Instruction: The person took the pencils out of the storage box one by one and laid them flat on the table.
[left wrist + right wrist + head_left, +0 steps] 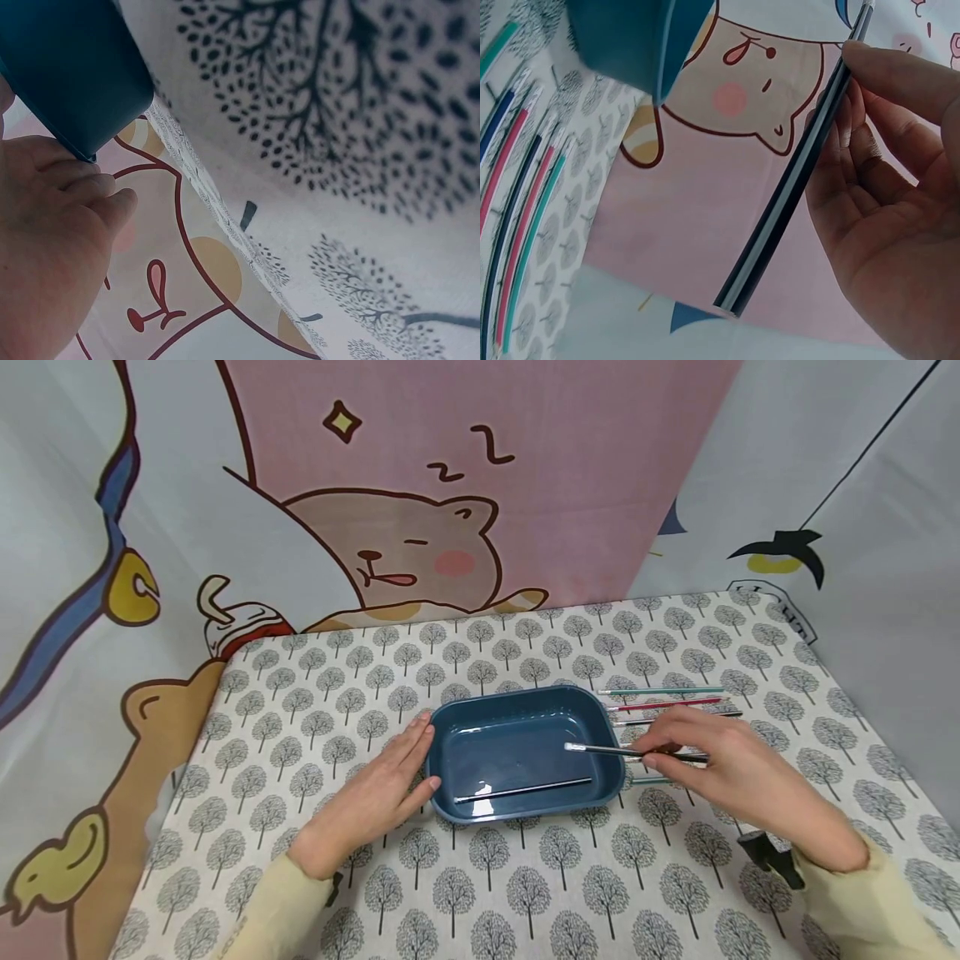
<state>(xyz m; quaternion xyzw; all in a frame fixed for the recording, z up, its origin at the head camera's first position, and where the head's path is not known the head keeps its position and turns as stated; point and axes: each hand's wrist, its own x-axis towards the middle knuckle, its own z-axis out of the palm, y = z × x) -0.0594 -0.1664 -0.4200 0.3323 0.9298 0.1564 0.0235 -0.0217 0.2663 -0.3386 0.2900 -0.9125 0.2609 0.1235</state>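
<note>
A dark blue rectangular dish [517,692] stands on the table, with one dark pencil [525,789] lying inside along its near side. My left hand [378,789] rests against the dish's left end, fingers extended along the rim; the left wrist view shows fingertips at the dish edge [90,154]. Between thumb and fingers, my right hand [720,760] pinches a dark pencil with a silvery stripe [787,176]. The pencil's pale-tipped end reaches over the right rim, above the dish interior.
Right of the dish lie several pencils in a row, among them a teal one [660,692], a red one [667,703] and a dark one [705,717]. My right hand partly covers the nearer ones. Patterned cloth [487,860] covers the table; a printed curtain [585,485] hangs behind.
</note>
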